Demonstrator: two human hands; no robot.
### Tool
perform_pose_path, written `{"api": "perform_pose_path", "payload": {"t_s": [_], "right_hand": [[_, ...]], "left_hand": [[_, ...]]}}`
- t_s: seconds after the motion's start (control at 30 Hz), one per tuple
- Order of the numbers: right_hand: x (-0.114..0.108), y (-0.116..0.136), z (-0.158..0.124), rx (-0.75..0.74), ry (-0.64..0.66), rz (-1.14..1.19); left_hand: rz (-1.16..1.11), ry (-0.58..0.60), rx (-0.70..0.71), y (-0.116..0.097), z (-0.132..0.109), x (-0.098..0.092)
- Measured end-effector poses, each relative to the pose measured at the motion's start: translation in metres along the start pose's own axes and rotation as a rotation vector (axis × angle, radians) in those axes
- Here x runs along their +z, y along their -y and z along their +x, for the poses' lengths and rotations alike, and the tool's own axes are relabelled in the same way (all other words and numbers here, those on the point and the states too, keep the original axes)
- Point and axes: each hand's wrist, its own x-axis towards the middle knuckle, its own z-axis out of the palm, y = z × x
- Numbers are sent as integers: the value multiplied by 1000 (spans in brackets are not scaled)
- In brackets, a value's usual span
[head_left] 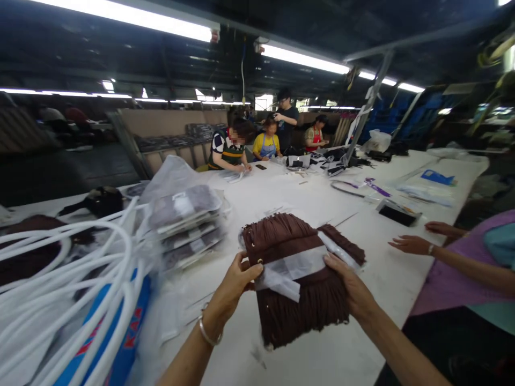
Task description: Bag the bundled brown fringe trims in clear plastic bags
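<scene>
A worker's two hands hold a brown fringed bag (300,279) just above a long white counter (362,343) on a factory floor. The left hand (233,287) is closed on the bag's left edge, thumb on top beside a metal ring, fingers curled beneath. The right hand (348,287) grips the opposite edge, thumb laid across the fringe. Between the hands a band of clear film (295,268) crosses the bag's front, one loose end hanging towards the left hand.

The step in hand looks like wrapping or checking the bag, with the film only partly in place; the next move would seem to call for one hand to keep the bag steady while the other smooths or tucks the loose end.

Left of the left hand lie a stack of bagged items (187,225) and a bundle of white tubing (68,289). Beyond the right hand, a neighbour in purple rests both hands (414,244) on the counter. Farther off, past both hands, other workers (265,142) sit at the counter's far end under strip lights.
</scene>
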Motion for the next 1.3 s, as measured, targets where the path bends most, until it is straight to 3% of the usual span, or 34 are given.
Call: {"api": "perform_pose_path", "payload": {"t_s": [0.17,0.23,0.37,0.5,0.6,0.7,0.83,0.97,1.03,1.17,1.23,1.3], "right_hand": [[45,-52,11,238,370,-91],[61,-73,19,331,497,-136],[82,-106,21,462,660,-210],[74,-126,0,542,754,-267],[56,-131,-11,546,714,-266],[51,-130,-4,489,611,-282],[65,-134,28,315,396,-468],[56,-151,37,51,105,-761],[32,-165,18,71,24,-791],[-20,-200,-48,329,-96,-659],[-27,-219,-79,476,-64,-497],[-21,-235,-101,506,71,-315]], "left_hand": [[-329,-420,-93,55,-84,-48],[-430,-534,-132,80,-113,-62],[-497,-597,-183,110,-145,-85],[-339,-599,-32,105,-139,-110],[-243,-592,34,97,-125,-115],[-357,-580,-18,102,-115,-100],[-721,-637,-100,136,-112,-72],[-933,-780,-445,180,-109,-68],[-938,-852,-549,195,-106,-74],[-959,-859,-505,205,-103,-82],[-968,-855,-494,205,-102,-84],[-970,-846,-483,206,-101,-83]]}}
